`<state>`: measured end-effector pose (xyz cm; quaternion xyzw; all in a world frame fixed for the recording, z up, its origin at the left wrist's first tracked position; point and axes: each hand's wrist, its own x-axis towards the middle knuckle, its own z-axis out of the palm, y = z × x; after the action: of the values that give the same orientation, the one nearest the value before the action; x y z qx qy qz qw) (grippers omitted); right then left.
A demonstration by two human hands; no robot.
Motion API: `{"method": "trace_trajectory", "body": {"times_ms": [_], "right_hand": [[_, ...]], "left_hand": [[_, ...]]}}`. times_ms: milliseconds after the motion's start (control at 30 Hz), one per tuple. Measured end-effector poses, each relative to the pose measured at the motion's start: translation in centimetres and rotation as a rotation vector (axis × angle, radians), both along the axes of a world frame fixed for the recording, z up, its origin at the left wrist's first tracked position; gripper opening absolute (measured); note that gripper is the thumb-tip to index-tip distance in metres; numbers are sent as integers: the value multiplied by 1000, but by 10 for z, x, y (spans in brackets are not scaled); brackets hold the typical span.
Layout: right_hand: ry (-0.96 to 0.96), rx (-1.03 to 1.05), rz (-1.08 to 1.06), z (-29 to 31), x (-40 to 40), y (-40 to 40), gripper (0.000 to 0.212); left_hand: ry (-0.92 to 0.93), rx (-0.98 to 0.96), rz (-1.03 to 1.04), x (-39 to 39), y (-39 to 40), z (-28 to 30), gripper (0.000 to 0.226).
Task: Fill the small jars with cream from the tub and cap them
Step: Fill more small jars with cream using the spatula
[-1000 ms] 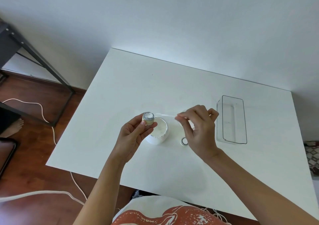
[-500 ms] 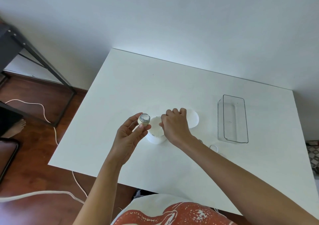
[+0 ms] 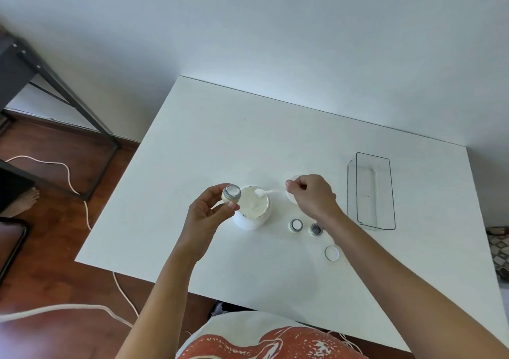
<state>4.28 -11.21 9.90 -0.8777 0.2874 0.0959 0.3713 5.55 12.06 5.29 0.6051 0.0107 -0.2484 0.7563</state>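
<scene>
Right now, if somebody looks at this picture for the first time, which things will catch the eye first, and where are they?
At the middle of the table, the left hand holds a small jar tilted beside the open tub of cream. The right hand pinches a white spatula, its tip loaded with cream above the tub. Nearer the person stand two more jars and a loose cap; a clear tray lies on the right.

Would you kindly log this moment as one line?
left hand: holds small glass jar | right hand: pinches white spatula over open white cream tub | step: filling
</scene>
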Motion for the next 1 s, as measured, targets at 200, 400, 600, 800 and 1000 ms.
{"method": "trace_trajectory", "body": {"times_ms": [200,400,600,800,1000], "right_hand": [[13,307,-36,22,1,-2,45],[34,277,16,22,3,8,41],[-35,41,45,25,1,11,39],[-172,-91,22,31,0,11,31],[-511,-299,109,37,-11,25,21]], "left_hand": [[-25,13,-60,-1,-13,1,38],[-26,6,-89,-1,-20,5,37],[-13,-4,-74,-1,-19,7,37],[-15,-5,-62,-1,-19,8,38],[-26,-5,-4,0,-23,11,31]]}}
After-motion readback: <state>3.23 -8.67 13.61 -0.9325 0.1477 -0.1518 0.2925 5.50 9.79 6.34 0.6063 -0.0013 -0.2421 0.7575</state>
